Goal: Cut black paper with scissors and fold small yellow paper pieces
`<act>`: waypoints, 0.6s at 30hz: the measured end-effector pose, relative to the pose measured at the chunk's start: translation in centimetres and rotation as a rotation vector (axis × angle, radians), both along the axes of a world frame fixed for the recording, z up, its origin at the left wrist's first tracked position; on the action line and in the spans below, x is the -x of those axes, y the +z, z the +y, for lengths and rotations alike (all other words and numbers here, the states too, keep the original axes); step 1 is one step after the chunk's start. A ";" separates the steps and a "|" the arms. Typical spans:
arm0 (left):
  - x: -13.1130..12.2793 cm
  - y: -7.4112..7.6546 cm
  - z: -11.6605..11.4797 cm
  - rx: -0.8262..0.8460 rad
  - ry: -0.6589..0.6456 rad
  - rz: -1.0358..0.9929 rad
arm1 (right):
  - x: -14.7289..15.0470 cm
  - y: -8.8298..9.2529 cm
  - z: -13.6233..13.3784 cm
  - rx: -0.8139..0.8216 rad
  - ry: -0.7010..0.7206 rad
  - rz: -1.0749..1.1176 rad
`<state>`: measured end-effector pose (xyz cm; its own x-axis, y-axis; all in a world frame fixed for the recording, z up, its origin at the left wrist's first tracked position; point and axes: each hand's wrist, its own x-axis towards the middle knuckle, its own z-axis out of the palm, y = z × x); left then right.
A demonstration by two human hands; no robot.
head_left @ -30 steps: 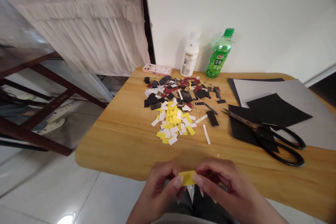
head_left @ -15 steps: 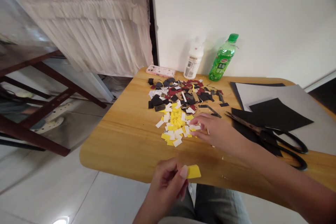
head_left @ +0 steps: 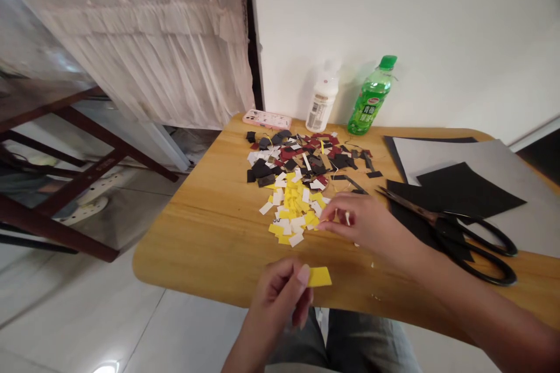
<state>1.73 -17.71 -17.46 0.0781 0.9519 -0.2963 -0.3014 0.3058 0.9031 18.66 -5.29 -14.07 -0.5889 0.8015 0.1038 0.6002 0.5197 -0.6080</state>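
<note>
Head cam — left fingers (head_left: 303, 275) pinch yellow paper (head_left: 321, 277), right fingers (head_left: 339, 203) sit narrow at loose scraps (head_left: 295, 201), can't tell if gripping — a sloppy drag could scatter those.

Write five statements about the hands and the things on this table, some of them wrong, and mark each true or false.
1. The left hand holds a yellow piece. True.
2. The right hand grips the scissors. False: they lie to its right, while its fingertips are at the yellow and white pieces.
3. A black sheet lies on the gray sheet. True.
4. The pink phone lies on the gray sheet. False: it lies left of the white bottle.
5. The green bottle lies on its side. False: it stands upright.
</note>
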 end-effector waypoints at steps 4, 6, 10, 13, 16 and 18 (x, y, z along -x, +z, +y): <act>0.5 -0.2 0.4 0.088 -0.049 -0.078 | -1.6 1.3 -2.6 -0.038 0.063 0.339; 0.7 -0.6 0.5 0.077 -0.102 -0.115 | -2.3 1.6 -3.8 -0.175 0.169 0.454; 0.9 -1.4 0.5 0.053 -0.156 -0.154 | -2.8 1.5 -5.2 -0.453 0.423 0.331; 0.8 -1.5 0.4 0.066 -0.158 -0.151 | -2.8 1.5 -5.2 -0.447 0.516 0.240; 0.8 -1.1 0.3 0.066 -0.164 -0.150 | -2.8 1.8 -5.1 -0.399 0.549 0.265; 0.9 -0.8 0.3 0.054 -0.157 -0.132 | -2.7 2.0 -5.1 -0.359 0.547 0.298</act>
<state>0.80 -17.37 -18.23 0.2661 0.9079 -0.3239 -0.3607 0.4053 0.8400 21.40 -10.35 -12.03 -0.8021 0.2858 0.5244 0.0314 0.8970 -0.4409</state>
